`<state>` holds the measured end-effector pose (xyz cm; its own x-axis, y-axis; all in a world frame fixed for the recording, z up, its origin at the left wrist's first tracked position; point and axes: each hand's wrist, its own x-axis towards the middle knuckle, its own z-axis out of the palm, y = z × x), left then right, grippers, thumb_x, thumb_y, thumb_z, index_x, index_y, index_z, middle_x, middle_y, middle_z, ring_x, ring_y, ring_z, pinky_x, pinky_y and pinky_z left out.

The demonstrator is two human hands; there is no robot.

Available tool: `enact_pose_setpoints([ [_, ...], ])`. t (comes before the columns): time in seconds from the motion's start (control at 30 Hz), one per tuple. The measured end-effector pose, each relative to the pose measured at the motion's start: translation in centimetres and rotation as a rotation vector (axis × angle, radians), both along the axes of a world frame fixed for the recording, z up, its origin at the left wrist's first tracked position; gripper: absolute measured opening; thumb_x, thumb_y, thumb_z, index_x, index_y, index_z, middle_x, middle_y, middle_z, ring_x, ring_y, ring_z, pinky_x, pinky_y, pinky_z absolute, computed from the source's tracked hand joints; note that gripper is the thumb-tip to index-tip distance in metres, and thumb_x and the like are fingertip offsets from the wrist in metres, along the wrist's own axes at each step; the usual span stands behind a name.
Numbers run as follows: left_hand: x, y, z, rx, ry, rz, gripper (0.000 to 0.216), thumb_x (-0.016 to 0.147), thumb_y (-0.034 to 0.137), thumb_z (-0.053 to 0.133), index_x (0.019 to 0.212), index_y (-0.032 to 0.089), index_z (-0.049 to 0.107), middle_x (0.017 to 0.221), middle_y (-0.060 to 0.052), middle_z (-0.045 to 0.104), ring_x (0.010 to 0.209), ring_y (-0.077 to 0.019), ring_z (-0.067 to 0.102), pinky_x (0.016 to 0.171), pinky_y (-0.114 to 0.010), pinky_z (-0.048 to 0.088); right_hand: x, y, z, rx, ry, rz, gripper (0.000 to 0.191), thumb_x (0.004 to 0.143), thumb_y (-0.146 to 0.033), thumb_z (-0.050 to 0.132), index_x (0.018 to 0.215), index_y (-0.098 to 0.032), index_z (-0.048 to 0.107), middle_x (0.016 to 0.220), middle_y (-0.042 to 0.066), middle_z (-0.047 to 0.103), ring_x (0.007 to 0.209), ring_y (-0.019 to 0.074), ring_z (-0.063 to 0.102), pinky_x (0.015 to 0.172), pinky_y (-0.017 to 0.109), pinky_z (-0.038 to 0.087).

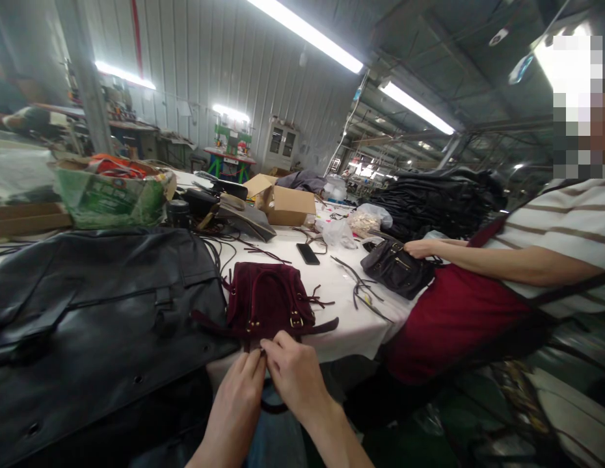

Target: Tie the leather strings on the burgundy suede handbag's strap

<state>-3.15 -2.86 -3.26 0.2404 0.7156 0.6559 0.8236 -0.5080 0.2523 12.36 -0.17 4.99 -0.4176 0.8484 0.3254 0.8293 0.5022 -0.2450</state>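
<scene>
Left hand (pixel 241 390), right hand (pixel 295 374) both pinched burgundy bag (pixel 268 296) near edge; looked risky: hard tug could drag it off table (pixel 351 331).

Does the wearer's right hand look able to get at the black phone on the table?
Probably yes. The right hand pinches the near edge of the burgundy bag. The phone lies beyond that bag on the white table, with only the low bag and thin straps between.
</scene>
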Motion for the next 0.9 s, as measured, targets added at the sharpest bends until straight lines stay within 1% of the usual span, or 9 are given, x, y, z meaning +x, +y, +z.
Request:
enact_pose_setpoints([
  [0.07,-0.1,-0.1,0.1,0.063,0.026,0.000,0.052,0.090,-0.007,0.045,0.132,0.014,0.067,0.129,-0.016,0.076,0.115,-0.0296,0.076,0.100,-0.043,0.068,0.1,0.4,1.3,-0.017,-0.174,0.025,0.017,0.105,-0.016,0.062,0.103,-0.024,0.076,0.096,0.002,0.069,0.074,0.0173,0.067,0.061,0.030,0.038],
  [0.13,-0.2,-0.1,0.0,0.087,0.015,-0.011,0.050,0.092,-0.006,0.044,0.134,0.013,0.064,0.132,-0.018,0.073,0.119,-0.0307,0.074,0.101,-0.045,0.068,0.3,0.7,2.3,-0.039,-0.266,0.072,0.015,0.103,-0.014,0.062,0.102,-0.023,0.073,0.097,0.002,0.068,0.075,0.0181,0.066,0.060,0.033,0.036],
  [0.23,-0.3,0.2,-0.5,0.098,-0.013,-0.012,0.052,0.093,-0.007,0.041,0.137,0.012,0.062,0.137,-0.018,0.070,0.124,-0.0295,0.072,0.102,-0.042,0.068,0.5,1.1,3.1,-0.086,-0.299,0.130,0.023,0.096,-0.006,0.059,0.108,-0.022,0.070,0.103,0.003,0.067,0.083,0.0196,0.068,0.064,0.033,0.038],
  [0.37,-0.3,0.9,-0.8,0.136,-0.034,-0.002,0.055,0.090,-0.009,0.040,0.133,0.014,0.065,0.133,-0.015,0.074,0.120,-0.0288,0.073,0.101,-0.042,0.067,0.5,1.2,2.7,-0.149,-0.249,0.115,0.026,0.090,0.000,0.058,0.105,-0.020,0.066,0.108,0.005,0.067,0.093,0.0207,0.069,0.072,0.031,0.043],
  [0.47,0.0,0.9,0.3,0.080,-0.081,0.005,0.048,0.091,-0.007,0.043,0.124,0.016,0.070,0.123,-0.013,0.078,0.108,-0.0301,0.074,0.095,-0.046,0.067,0.6,1.2,1.9,-0.168,-0.153,0.089,0.026,0.092,0.001,0.056,0.104,-0.020,0.065,0.109,0.004,0.066,0.097,0.0207,0.069,0.075,0.030,0.044],
  [0.6,0.7,0.4,1.7,-0.079,-0.265,-0.028,0.035,0.101,0.001,0.045,0.113,0.019,0.073,0.107,-0.009,0.077,0.095,-0.0277,0.073,0.083,-0.042,0.066,0.8,1.0,0.9,-0.180,0.074,0.055,0.022,0.103,-0.005,0.054,0.109,-0.023,0.065,0.108,0.003,0.069,0.093,0.0195,0.069,0.077,0.029,0.044],
  [0.67,1.1,0.2,1.7,-0.103,-0.384,-0.048,0.031,0.105,0.006,0.047,0.114,0.020,0.074,0.108,-0.009,0.077,0.098,-0.0262,0.074,0.084,-0.039,0.065,0.9,0.6,0.4,-0.172,0.261,0.019,0.017,0.107,-0.011,0.054,0.113,-0.024,0.065,0.105,0.002,0.071,0.092,0.0196,0.070,0.079,0.029,0.045],
  [0.77,1.6,0.1,1.3,-0.105,-0.518,-0.050,0.027,0.108,0.013,0.052,0.116,0.021,0.076,0.112,-0.008,0.080,0.101,-0.0245,0.077,0.088,-0.036,0.064,0.7,-0.4,-0.5,-0.096,0.509,-0.053,0.009,0.108,-0.017,0.057,0.106,-0.023,0.064,0.099,0.003,0.069,0.092,0.0201,0.069,0.084,0.029,0.047],
  [0.9,1.8,0.3,0.9,-0.073,-0.537,-0.041,0.025,0.110,0.016,0.053,0.114,0.023,0.077,0.109,-0.006,0.081,0.098,-0.0243,0.077,0.086,-0.036,0.063,0.0,-2.4,-1.8,0.006,0.680,-0.167,0.024,0.113,-0.029,0.054,0.098,-0.022,0.071,0.098,0.005,0.064,0.088,0.0190,0.065,0.080,0.029,0.049],
])
